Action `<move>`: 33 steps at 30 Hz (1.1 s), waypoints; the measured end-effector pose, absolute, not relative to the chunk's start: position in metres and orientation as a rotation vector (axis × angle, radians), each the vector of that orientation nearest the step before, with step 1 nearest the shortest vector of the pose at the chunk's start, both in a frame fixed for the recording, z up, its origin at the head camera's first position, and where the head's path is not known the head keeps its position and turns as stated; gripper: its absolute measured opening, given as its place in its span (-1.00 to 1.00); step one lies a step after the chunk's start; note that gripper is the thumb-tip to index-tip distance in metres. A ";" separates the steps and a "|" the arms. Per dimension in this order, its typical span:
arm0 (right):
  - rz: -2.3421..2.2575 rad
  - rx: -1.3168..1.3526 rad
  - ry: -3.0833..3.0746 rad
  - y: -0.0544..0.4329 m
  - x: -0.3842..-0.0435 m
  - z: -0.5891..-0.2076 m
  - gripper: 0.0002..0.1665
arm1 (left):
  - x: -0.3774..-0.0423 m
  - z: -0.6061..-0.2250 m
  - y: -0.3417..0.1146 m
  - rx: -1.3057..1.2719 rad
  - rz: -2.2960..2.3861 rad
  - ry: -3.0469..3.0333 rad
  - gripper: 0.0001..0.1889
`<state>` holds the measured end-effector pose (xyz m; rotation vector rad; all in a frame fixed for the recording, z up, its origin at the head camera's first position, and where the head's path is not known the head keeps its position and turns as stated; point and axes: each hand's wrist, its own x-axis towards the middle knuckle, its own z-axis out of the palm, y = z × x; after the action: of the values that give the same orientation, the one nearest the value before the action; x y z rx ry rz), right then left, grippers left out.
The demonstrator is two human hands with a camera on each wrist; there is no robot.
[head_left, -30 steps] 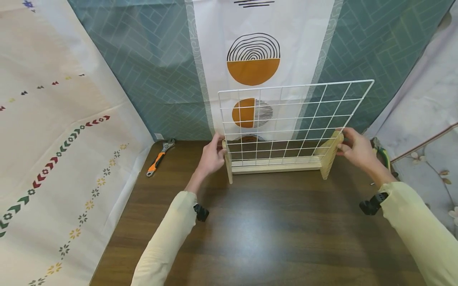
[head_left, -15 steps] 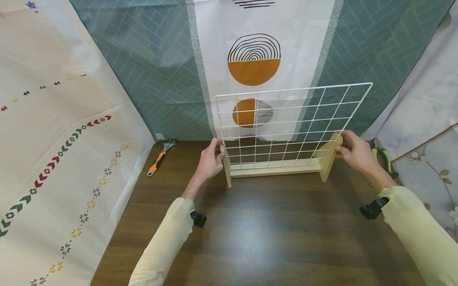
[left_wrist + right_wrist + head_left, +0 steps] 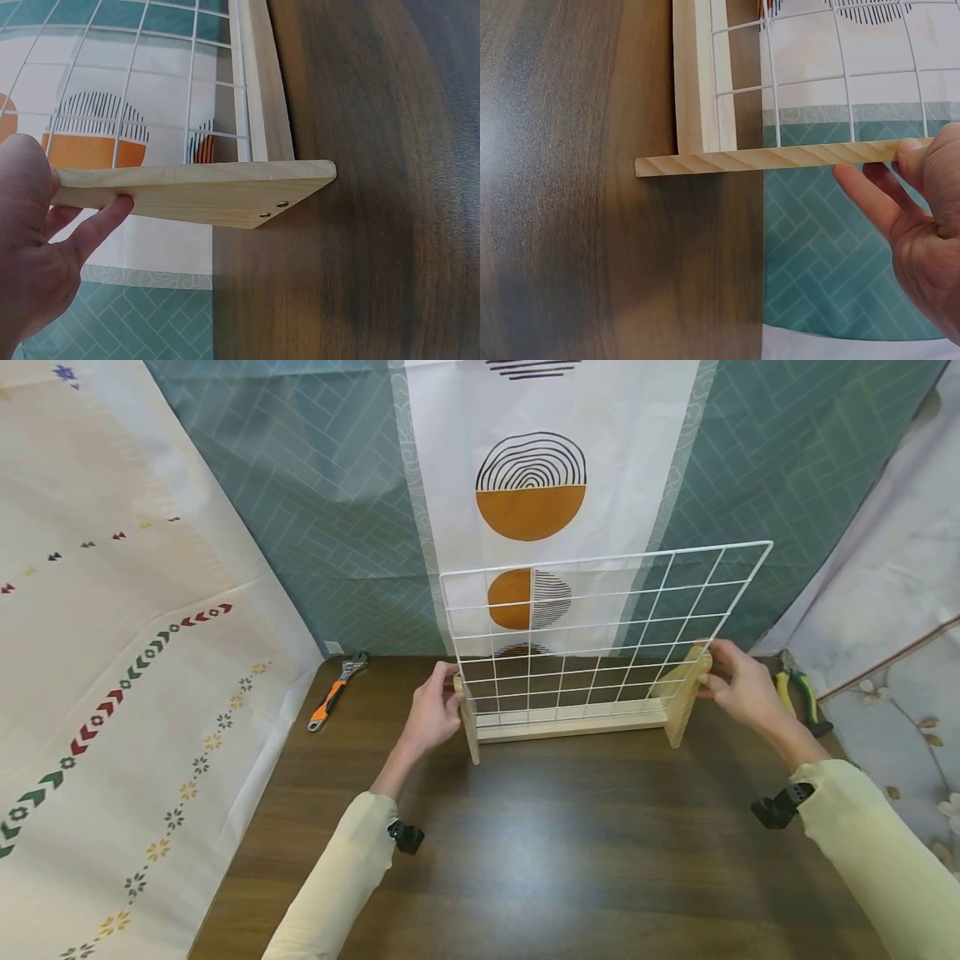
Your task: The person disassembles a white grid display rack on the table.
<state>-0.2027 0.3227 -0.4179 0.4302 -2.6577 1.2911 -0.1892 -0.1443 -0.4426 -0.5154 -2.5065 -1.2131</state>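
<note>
A wooden stand with a white wire grid panel [image 3: 558, 635] stands upright near the back of the table. Its pale bottom bar [image 3: 570, 727] joins two wooden side panels. My left hand [image 3: 432, 710] grips the upper part of the left side panel [image 3: 217, 191], thumb on one edge and fingers along the outer face. Two screw heads [image 3: 282, 204] show low on that panel. On the other side my right hand [image 3: 738, 685] pinches the top of the right side panel [image 3: 765, 158] between thumb and fingers. The grid leans back between the panels.
An adjustable wrench [image 3: 337, 692] with an orange handle lies at the back left of the dark wood table [image 3: 525, 860]. Pliers [image 3: 802, 693] with yellow-green and black handles lie at the right edge. Patterned cloths [image 3: 337, 510] hang behind and at both sides.
Both hands have drawn the stand a little toward me and slightly left, the left end more than the right. The pliers show more fully now.
</note>
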 end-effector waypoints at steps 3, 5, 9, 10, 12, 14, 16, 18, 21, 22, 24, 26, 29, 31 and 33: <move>1.286 0.439 -2.657 0.321 -0.201 -0.418 -0.40 | -0.185 -0.442 -0.146 -0.513 -1.206 -2.514 -0.58; 1.312 0.453 -2.644 0.320 -0.201 -0.418 -0.41 | -0.182 -0.442 -0.147 -0.511 -1.208 -2.515 -0.59; 1.348 0.468 -2.626 0.318 -0.201 -0.420 -0.40 | -0.178 -0.442 -0.150 -0.515 -1.209 -2.503 -0.58; 1.353 0.469 -2.623 0.317 -0.200 -0.420 -0.40 | -0.178 -0.443 -0.151 -0.520 -1.207 -2.495 -0.58; 1.336 0.463 -2.633 0.316 -0.199 -0.420 -0.41 | -0.176 -0.444 -0.152 -0.525 -1.197 -2.483 -0.58; 1.323 0.462 -2.642 0.315 -0.198 -0.419 -0.41 | -0.175 -0.445 -0.152 -0.528 -1.184 -2.474 -0.58; 1.314 0.464 -2.648 0.314 -0.197 -0.419 -0.41 | -0.173 -0.445 -0.153 -0.528 -1.178 -2.471 -0.58; 1.313 0.464 -2.654 0.314 -0.197 -0.420 -0.40 | -0.171 -0.445 -0.154 -0.531 -1.177 -2.470 -0.58; 1.330 0.469 -2.659 0.313 -0.197 -0.420 -0.39 | -0.168 -0.445 -0.156 -0.529 -1.180 -2.470 -0.58; 1.335 0.472 -2.661 0.313 -0.197 -0.421 -0.39 | -0.167 -0.445 -0.157 -0.528 -1.179 -2.470 -0.58; 1.345 0.483 -2.656 0.312 -0.197 -0.421 -0.39 | -0.165 -0.445 -0.158 -0.528 -1.175 -2.468 -0.58; 1.341 0.490 -2.656 0.311 -0.197 -0.421 -0.38 | -0.164 -0.446 -0.159 -0.525 -1.169 -2.466 -0.58; 1.347 0.494 -2.648 0.309 -0.196 -0.421 -0.38 | -0.162 -0.446 -0.160 -0.521 -1.161 -2.466 -0.58; 1.347 0.493 -2.649 0.308 -0.196 -0.420 -0.37 | -0.161 -0.446 -0.161 -0.512 -1.157 -2.465 -0.59; 1.347 0.495 -2.652 0.306 -0.196 -0.420 -0.37 | -0.159 -0.447 -0.162 -0.508 -1.155 -2.457 -0.59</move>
<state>-0.1960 0.3060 -0.4195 0.4954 -2.6523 1.3475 -0.1591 -0.1624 -0.4466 -0.5078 -2.4569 -1.1555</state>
